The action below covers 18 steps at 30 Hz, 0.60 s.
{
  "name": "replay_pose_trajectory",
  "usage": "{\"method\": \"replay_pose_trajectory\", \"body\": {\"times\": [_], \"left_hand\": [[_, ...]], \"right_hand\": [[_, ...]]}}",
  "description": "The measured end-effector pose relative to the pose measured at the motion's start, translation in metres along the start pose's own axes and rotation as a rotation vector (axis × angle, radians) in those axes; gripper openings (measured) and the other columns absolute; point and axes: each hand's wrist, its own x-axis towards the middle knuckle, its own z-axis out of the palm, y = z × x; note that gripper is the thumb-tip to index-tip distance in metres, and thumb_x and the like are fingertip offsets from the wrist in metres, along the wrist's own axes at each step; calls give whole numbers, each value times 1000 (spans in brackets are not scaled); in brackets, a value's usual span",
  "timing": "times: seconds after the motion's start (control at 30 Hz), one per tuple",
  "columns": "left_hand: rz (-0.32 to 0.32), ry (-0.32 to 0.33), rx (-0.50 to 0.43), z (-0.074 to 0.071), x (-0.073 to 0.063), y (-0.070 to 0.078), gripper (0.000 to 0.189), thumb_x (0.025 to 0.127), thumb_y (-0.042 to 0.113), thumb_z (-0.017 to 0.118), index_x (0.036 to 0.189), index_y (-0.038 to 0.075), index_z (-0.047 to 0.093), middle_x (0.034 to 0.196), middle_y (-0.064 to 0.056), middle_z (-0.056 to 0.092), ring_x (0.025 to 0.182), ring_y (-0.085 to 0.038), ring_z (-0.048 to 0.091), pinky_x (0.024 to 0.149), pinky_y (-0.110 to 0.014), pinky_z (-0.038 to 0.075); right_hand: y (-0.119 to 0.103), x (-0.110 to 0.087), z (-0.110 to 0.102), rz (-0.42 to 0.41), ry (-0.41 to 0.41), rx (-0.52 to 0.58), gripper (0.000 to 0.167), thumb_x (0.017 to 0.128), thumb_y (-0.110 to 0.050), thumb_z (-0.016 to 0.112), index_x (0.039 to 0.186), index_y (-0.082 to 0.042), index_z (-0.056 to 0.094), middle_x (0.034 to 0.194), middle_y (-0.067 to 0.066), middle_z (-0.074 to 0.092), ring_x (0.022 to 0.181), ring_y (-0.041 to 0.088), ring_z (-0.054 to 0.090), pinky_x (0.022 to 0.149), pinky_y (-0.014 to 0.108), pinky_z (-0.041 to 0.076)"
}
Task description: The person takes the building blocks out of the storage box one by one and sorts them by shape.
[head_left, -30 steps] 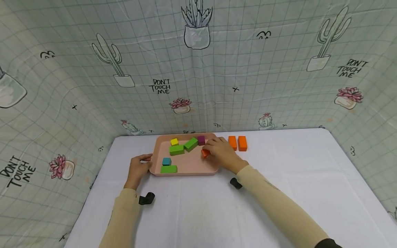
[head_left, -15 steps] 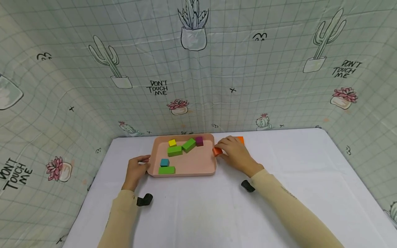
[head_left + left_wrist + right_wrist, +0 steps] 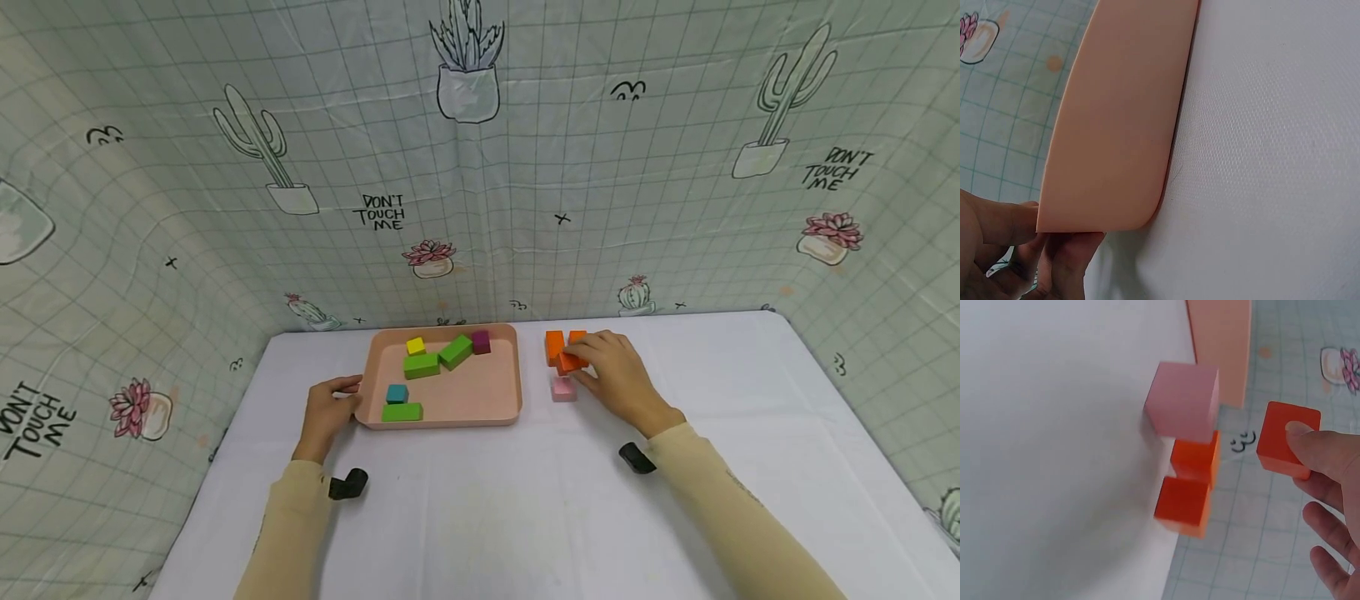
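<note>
In the head view my right hand (image 3: 622, 379) pinches an orange block (image 3: 567, 362) between thumb and fingers. The block is held above the table, in front of two more orange blocks (image 3: 554, 347) lying side by side. A pink block (image 3: 563, 389) sits just nearer to me. My left hand (image 3: 327, 417) grips the left end of the pink tray (image 3: 442, 423), thumb at the rim. The right wrist view shows the held orange block (image 3: 1285, 440) apart from the pink block (image 3: 1183, 403) and both other orange ones.
Inside the tray lie a yellow block (image 3: 416, 346), a purple block (image 3: 481, 342), a blue block (image 3: 397, 393) and several green blocks (image 3: 422, 366). A white cloth covers the table (image 3: 480, 508); a printed curtain (image 3: 570, 150) hangs behind.
My right hand has carried the orange block from inside the tray, over its right rim, to the right. The pink block has come into view. My left hand stays on the tray.
</note>
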Motion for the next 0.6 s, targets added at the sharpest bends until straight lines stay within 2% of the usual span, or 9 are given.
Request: {"method": "replay_pose_trajectory", "body": {"times": [0.3,0.6], "left_hand": [[-2,-1,-7,0,0,0,40,98,-4,58,137,-10,64,129,-30,61,81,-14,59,62,-20,51],[-2,8,-18,1,1,-2,40,98,-5,57,137,-10,64,128,-29,61,81,-14,59,62,-19,52]], "right_hand": [[20,-19,-6,62,3,-13,37,84,-9,90,118,-1,77,116,14,75,112,37,62,101,56,47],[32,-33,0,77,-19,-44,35,83,-6,89,116,0,77,114,15,75,108,39,63,96,58,48]]}}
